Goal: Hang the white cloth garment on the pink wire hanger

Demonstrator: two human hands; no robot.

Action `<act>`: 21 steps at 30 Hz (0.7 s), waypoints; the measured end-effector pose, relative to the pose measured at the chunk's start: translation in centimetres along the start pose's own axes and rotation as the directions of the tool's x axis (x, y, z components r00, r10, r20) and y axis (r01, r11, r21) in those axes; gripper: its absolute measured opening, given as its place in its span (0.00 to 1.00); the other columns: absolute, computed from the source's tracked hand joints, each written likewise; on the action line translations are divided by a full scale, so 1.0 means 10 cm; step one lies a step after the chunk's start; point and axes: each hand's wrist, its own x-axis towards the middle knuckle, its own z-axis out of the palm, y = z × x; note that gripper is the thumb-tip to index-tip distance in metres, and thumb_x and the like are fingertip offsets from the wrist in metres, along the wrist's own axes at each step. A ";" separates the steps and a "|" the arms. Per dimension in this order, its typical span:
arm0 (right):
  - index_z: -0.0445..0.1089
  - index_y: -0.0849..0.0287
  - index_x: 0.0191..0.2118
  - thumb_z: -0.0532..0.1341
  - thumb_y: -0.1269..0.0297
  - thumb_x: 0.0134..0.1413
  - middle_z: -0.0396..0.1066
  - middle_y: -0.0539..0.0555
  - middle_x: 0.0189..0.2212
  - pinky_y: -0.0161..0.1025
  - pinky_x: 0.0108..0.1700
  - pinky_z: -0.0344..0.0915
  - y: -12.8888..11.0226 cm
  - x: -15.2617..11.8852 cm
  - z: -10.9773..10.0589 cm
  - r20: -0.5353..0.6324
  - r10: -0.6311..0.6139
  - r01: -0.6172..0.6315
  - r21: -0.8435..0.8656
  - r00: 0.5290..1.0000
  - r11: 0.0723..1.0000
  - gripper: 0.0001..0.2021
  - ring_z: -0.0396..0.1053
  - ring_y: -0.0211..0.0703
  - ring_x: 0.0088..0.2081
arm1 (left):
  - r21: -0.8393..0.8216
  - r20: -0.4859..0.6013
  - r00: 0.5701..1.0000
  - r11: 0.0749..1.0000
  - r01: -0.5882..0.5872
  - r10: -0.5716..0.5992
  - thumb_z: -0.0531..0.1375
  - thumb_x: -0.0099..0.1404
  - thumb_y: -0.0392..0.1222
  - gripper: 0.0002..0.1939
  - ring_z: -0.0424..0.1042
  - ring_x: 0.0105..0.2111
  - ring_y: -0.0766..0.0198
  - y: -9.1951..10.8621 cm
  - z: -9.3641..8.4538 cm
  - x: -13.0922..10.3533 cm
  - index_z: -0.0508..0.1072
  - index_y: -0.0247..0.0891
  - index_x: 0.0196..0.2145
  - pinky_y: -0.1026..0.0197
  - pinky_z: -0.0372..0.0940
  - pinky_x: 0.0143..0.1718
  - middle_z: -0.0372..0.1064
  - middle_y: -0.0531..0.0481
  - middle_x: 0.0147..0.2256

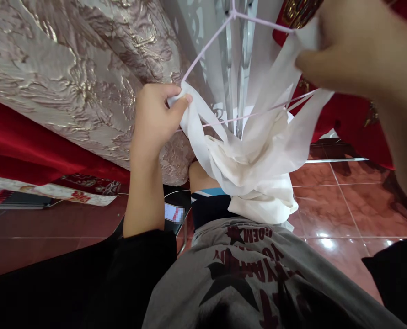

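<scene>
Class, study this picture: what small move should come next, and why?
Probably ease the right hand slightly outward: the left hand pinches the white cloth beside the pale cord, and between the hands the cloth sags in loose folds.

White fabric is held spread between the left grip and the right grip; pale pink cord is knotted between both.
</scene>
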 end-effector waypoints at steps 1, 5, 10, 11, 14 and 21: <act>0.65 0.68 0.51 0.56 0.68 0.58 0.73 0.64 0.46 0.43 0.36 0.64 -0.13 -0.06 0.04 0.036 -0.015 0.016 -0.042 0.999 0.999 0.16 0.74 0.53 0.45 | 0.010 -0.016 1.000 1.000 -0.012 0.012 0.69 0.62 0.35 0.22 0.45 0.27 0.64 0.00 -0.01 -0.01 0.62 0.40 0.17 0.60 0.58 0.38 0.43 0.56 0.22; 0.55 0.69 0.63 0.52 0.78 0.56 0.72 0.66 0.44 0.51 0.41 0.71 -0.41 -0.42 0.39 0.182 -0.221 0.213 0.062 0.958 0.975 0.27 0.72 0.49 0.38 | 0.137 -0.041 0.994 0.986 -0.092 0.098 0.65 0.65 0.39 0.22 0.44 0.26 0.63 0.03 -0.04 -0.03 0.59 0.41 0.19 0.59 0.51 0.33 0.42 0.55 0.23; 0.55 0.65 0.67 0.57 0.56 0.63 0.70 0.67 0.48 0.54 0.49 0.70 -0.21 -0.79 0.79 0.169 -0.456 0.457 0.033 0.874 0.889 0.30 0.72 0.55 0.47 | 0.184 -0.067 0.989 0.976 -0.116 0.130 0.64 0.64 0.39 0.22 0.45 0.25 0.64 0.03 -0.03 -0.03 0.57 0.41 0.20 0.57 0.42 0.30 0.44 0.55 0.22; 0.54 0.64 0.68 0.56 0.51 0.64 0.71 0.67 0.48 0.55 0.51 0.69 -0.16 -0.83 0.77 0.170 -0.468 0.471 0.021 0.867 0.882 0.33 0.71 0.57 0.49 | 0.188 -0.068 0.988 0.974 -0.125 0.140 0.64 0.65 0.39 0.22 0.46 0.24 0.64 0.03 -0.01 -0.04 0.56 0.40 0.20 0.57 0.41 0.30 0.44 0.55 0.22; 0.61 0.63 0.64 0.53 0.42 0.65 0.72 0.66 0.42 0.59 0.51 0.68 -0.09 -0.90 0.50 0.220 -0.390 0.400 -0.004 0.894 0.916 0.33 0.72 0.61 0.48 | 0.192 -0.073 0.985 0.972 -0.139 0.155 0.64 0.65 0.38 0.20 0.48 0.24 0.64 0.02 0.03 -0.05 0.59 0.40 0.21 0.57 0.42 0.30 0.46 0.55 0.22; 0.72 0.56 0.54 0.54 0.38 0.64 0.75 0.58 0.44 0.56 0.52 0.69 -0.24 -0.63 0.35 -0.064 -0.414 0.409 0.348 0.908 0.844 0.28 0.73 0.53 0.46 | 0.033 -0.131 0.989 0.997 -0.064 0.067 0.68 0.66 0.42 0.14 0.55 0.27 0.63 -0.07 0.14 -0.06 0.70 0.39 0.26 0.59 0.60 0.39 0.51 0.55 0.24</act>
